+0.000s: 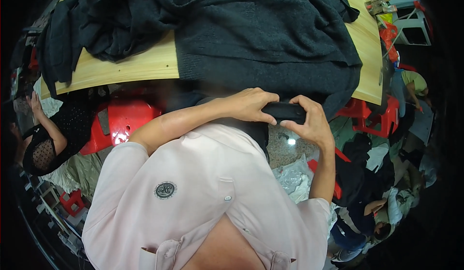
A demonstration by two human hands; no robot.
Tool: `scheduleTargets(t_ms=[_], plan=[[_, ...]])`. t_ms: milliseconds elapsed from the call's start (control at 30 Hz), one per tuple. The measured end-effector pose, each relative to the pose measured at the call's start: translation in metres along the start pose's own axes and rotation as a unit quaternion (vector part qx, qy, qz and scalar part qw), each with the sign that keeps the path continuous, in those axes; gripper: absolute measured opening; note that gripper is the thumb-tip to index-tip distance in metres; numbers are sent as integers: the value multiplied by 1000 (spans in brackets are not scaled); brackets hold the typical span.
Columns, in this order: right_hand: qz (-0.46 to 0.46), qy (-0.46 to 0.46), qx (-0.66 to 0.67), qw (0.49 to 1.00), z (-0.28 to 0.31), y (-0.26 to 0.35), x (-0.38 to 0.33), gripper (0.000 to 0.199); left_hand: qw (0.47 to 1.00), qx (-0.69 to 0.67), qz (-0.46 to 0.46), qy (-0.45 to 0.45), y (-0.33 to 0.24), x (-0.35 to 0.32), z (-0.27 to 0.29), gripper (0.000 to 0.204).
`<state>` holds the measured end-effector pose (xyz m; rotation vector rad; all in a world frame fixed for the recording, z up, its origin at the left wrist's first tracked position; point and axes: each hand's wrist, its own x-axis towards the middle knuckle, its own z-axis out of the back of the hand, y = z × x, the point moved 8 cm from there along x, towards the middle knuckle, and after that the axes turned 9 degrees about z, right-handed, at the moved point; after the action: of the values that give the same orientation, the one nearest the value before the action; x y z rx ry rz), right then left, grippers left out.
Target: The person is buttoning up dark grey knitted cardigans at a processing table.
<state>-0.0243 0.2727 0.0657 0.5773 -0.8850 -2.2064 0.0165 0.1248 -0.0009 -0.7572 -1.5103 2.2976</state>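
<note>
Two hands meet at the table's near edge: the left hand (pixel 249 104) and right hand (pixel 311 122) both pinch a dark folded strip of fabric (pixel 285 111) between fingers and thumbs. Beyond, a dark knit garment (pixel 270 33) sprawls across the wooden table (pixel 145 64).

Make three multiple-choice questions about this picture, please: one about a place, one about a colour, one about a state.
1. Where does the dark sweater lie?
A. on the wooden table
B. on the floor
C. on a stool

2. What colour is the stool under the table edge?
A. blue
B. red
C. white

3. How is the sweater hem held?
A. by the left hand alone
B. by neither hand
C. by the left hand and the right hand

Answers: 1 A, the sweater spreads over the tabletop; 2 B, its plastic is bright red; 3 C, the fingers of each hand pinch the dark edge.
</note>
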Motion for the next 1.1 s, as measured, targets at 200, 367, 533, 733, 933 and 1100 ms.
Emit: scheduleTargets(t_ms=[200,367,533,733,933,1100], plan=[[11,-133,27,991,43,-10,2,17,996,-46,43,-55,10,-47,42,36],[-14,-260,-34,965,100,-55,0,20,967,-107,72,-220,34,-109,121,19],[-46,-238,-338,909,58,-108,52,42,871,268,157,-381,56,-106,137,18],[42,-257,-312,914,69,-125,53,47,822,325,45,-465,54,-112,133,14],[31,-183,-295,937,116,-147,115,61,821,334,63,-459,72,-78,175,13],[-29,5,-152,988,118,-159,53,49,837,281,84,-462,84,-75,196,13]])
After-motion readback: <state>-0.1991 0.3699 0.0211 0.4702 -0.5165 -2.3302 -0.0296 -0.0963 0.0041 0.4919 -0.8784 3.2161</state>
